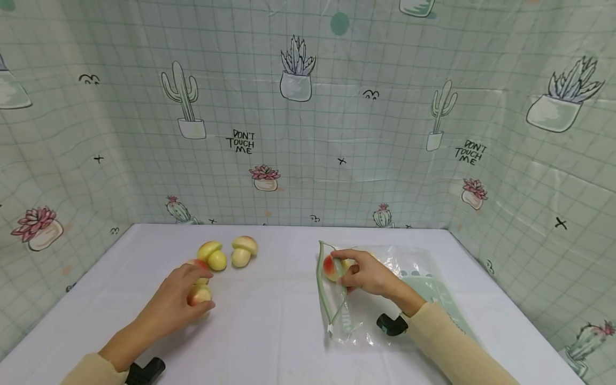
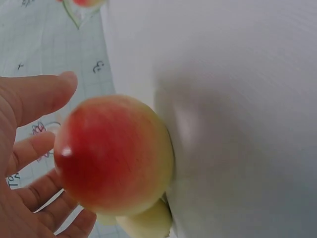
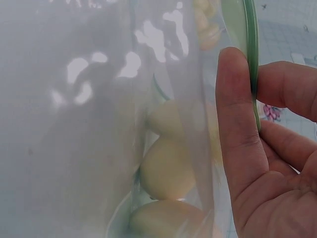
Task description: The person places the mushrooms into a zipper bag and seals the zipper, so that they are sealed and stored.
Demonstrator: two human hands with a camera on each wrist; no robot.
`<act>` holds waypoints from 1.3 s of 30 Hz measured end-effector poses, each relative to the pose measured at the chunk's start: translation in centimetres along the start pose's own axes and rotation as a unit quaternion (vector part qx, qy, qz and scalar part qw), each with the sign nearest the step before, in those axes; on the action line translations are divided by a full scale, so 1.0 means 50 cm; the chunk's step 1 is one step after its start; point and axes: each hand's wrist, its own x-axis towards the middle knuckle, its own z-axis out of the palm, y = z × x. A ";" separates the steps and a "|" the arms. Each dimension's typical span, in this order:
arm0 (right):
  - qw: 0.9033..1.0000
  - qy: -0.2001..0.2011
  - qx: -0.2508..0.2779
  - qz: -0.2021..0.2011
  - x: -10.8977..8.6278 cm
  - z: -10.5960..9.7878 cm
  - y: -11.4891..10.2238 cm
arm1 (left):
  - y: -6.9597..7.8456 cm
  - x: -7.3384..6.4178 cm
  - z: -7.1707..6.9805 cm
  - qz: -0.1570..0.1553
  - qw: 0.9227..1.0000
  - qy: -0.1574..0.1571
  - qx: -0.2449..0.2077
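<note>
My left hand (image 1: pixel 175 299) reaches around a red-and-yellow mushroom-shaped piece (image 1: pixel 199 294) at the table's left. In the left wrist view its rounded red cap (image 2: pixel 116 153) shows large, with the thumb apart from it and the fingers spread along its side. A pale yellow part (image 2: pixel 148 220) peeks out beneath. On the right, my right hand (image 1: pixel 368 272) pinches the green zip edge of a clear plastic bag (image 1: pixel 366 321) between thumb and fingers, holding its mouth apart. Inside the bag, a red-and-yellow piece (image 1: pixel 329 268) and several pale yellow rounded pieces (image 3: pixel 168 168) show through the plastic.
Two more mushroom-shaped pieces, one yellow (image 1: pixel 212 255) and one with a pinkish cap (image 1: pixel 244 250), lie beyond my left hand. A pale green panel (image 1: pixel 435 294) shows at the bag's right. Patterned curtains (image 1: pixel 308 133) enclose the white table (image 1: pixel 269 331) at back and sides.
</note>
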 end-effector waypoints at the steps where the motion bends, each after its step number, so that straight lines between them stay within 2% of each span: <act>1: 1.000 0.000 0.000 0.000 0.000 0.000 0.001 | -0.002 -0.003 -0.003 -0.004 1.000 -0.005 0.001; 8: 1.000 0.004 0.003 -0.007 0.001 0.001 0.002 | -0.014 -0.020 -0.012 -0.010 1.000 -0.006 0.013; 14: 1.000 0.000 0.000 -0.008 0.005 0.003 0.003 | -0.021 -0.032 -0.008 -0.019 1.000 -0.004 0.013; 25: 1.000 0.004 0.003 -0.005 0.001 0.001 -0.001 | -0.023 -0.029 -0.001 -0.016 1.000 -0.023 0.009; 33: 1.000 0.004 0.005 -0.003 0.001 -0.001 -0.001 | -0.014 -0.023 0.011 0.003 1.000 -0.006 -0.001; 39: 1.000 0.001 0.007 -0.002 0.002 0.001 0.001 | -0.001 -0.018 0.022 0.027 1.000 -0.007 -0.005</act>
